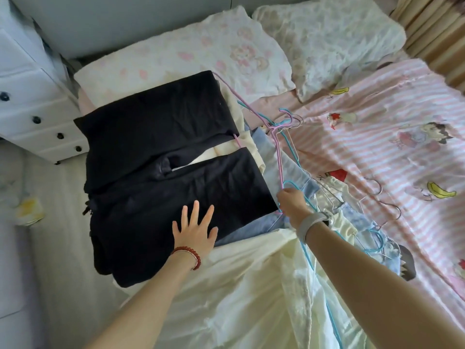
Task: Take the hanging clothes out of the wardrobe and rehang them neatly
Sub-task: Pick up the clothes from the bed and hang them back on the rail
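Observation:
A pile of clothes on wire hangers lies across the bed. On top is a black garment [161, 157], folded over a pink hanger [276, 144]. My left hand [195, 229] lies flat on the black cloth's near edge with fingers spread. At the pile's right edge, my right hand [293, 202] grips a blue hanger's hook [292, 183]. Pale blue denim [273, 157] and a cream garment [226, 285] lie beneath. More hanger hooks [289, 119] cluster past the pile.
Two floral pillows [201, 54] lie at the head of the bed. A pink striped quilt [377, 152] covers the right side, with several loose metal hangers [385, 205] on it. A white drawer unit [30, 96] stands at left and beige curtains [437, 34] hang at upper right.

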Available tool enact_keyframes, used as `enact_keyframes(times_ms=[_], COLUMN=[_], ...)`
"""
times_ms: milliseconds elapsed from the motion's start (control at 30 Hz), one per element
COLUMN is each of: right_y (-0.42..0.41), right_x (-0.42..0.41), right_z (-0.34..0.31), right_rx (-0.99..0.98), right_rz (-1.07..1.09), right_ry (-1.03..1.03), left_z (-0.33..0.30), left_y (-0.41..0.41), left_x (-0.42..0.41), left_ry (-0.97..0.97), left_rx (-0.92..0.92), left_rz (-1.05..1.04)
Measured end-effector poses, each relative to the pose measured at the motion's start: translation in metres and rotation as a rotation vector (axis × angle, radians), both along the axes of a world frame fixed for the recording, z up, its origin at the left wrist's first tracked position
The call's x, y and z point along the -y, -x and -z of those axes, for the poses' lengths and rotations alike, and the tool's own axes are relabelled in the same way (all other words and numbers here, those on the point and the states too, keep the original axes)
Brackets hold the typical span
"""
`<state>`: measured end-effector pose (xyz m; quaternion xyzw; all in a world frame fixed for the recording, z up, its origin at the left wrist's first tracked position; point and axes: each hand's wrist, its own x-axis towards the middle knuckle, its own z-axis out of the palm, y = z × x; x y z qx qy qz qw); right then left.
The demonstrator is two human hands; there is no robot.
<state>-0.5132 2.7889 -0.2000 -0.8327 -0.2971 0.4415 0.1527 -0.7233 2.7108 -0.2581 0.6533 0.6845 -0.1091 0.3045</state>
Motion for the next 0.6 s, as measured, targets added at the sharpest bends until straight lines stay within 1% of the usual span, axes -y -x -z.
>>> enact_keyframes(times_ms=[33,133,167,233,267,400,467,533,600], right_y=[0.003,0.005,0.007,0.012,0.017,0.034,0.036,0.031,0.027], right_x=[-0.001,0.001,0.003,0.006,0.007,0.005,0.000,-0.006,-0.007], right_z=[-0.001,0.001,0.000,0.003,0.003,-0.004,-0.017,-0.032,-0.046], right_rx=[0.015,0.153,0.133,0.030,0.019,-0.024,-0.018,0.000,0.006], right_rz=[0.003,-0.044,-0.019,0.028,0.048,0.061,0.044,0.046,0.000], right_ry=[0.005,0.016,0.025,-0.008,-0.031,-0.254,-0.313,-0.310,-0.321], left_z=[0.001,0.000,0.000,0.000,0.000,-0.002,-0.009,-0.021,-0.039], left_y=[0.000,0.002,0.003,0.004,0.005,0.008,0.013,0.018,0.024], left_x=[0.000,0.000,0.000,-0.002,-0.002,-0.001,0.000,-0.001,-0.005], left_ry=[0.002,0.004,0.005,0.012,0.015,0.022,0.025,-0.013,-0.115], left_rx=[0.003,0.018,0.025,0.049,0.063,0.102,0.145,0.249,0.353], left_rz=[0.002,0.002,0.002,-0.007,-0.013,-0.019,-0.034,-0.120,-0.245])
